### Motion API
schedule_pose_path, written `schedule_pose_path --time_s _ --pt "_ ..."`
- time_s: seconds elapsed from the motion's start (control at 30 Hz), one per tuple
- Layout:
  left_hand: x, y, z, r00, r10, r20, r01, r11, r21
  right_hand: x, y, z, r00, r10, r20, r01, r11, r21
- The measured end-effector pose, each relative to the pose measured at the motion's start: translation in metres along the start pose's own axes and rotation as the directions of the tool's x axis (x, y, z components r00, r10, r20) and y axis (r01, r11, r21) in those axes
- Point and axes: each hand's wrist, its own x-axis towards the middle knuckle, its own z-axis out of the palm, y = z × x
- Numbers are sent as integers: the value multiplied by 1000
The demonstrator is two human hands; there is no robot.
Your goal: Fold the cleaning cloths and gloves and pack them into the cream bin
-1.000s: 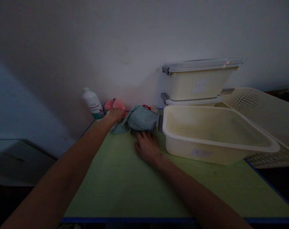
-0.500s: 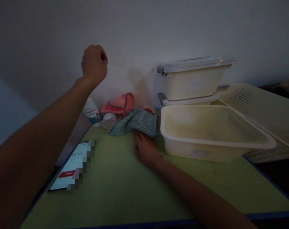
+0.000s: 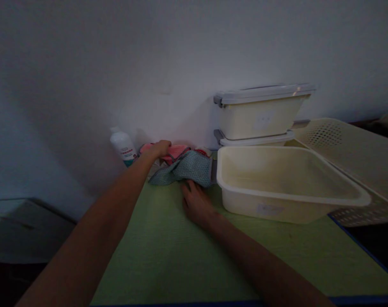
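My left hand (image 3: 162, 148) is on the pink cloth (image 3: 180, 151) by the wall, its fingertips mostly hidden behind the hand. Beside it lies a crumpled blue-grey cloth (image 3: 190, 166), overlapping the pink one. My right hand (image 3: 198, 205) rests low on the table with its fingers closed at the front edge of the blue-grey cloth. Left of the cloths stands a white bottle (image 3: 123, 146) with a printed label, close to my left wrist.
To the right an open cream bin (image 3: 293, 198) sits on the green table (image 3: 168, 251). Behind it are stacked lidded boxes (image 3: 261, 119). A perforated cream basket (image 3: 357, 149) stands at the far right. The wall rises directly behind the cloths.
My left hand has come down from the air onto the pink cloth, which now lies flatter. My right hand has stayed at the blue-grey cloth. The phone is out of sight.
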Motion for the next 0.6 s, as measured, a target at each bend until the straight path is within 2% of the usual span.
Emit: schedule_pose_path --time_s 0.07,0.17,0.23,0.33,0.4,0.43,0.53,0.6 --pt "4 0 -7 996 -35 -80 34 999 -14 0 0 -1 1000 -8 -8 8 1000 1" --pt "9 0 -43 953 -100 -288 88 995 -54 0 1 -2 1000 1 -19 -1 1000 4" --pt "10 0 -75 891 -133 -433 108 991 -82 0 1 -1 1000 9 -17 -9 1000 9" --pt "5 1 -122 790 -167 -589 125 986 -112 1 0 1 1000 19 -14 -19 1000 24" --pt "-5 4 -144 740 -139 -658 43 986 -160 1 0 1 999 28 -16 -27 999 39" --pt "-12 6 -152 704 -163 -691 26 978 -205 0 0 1 999 31 -17 -30 998 48" --pt "-39 15 -165 692 -124 -711 -58 972 -226 0 0 0 999 38 -26 -36 996 83" --pt "-60 21 -166 713 -35 -700 -136 973 -188 1 1 0 999 39 -36 -35 993 115"
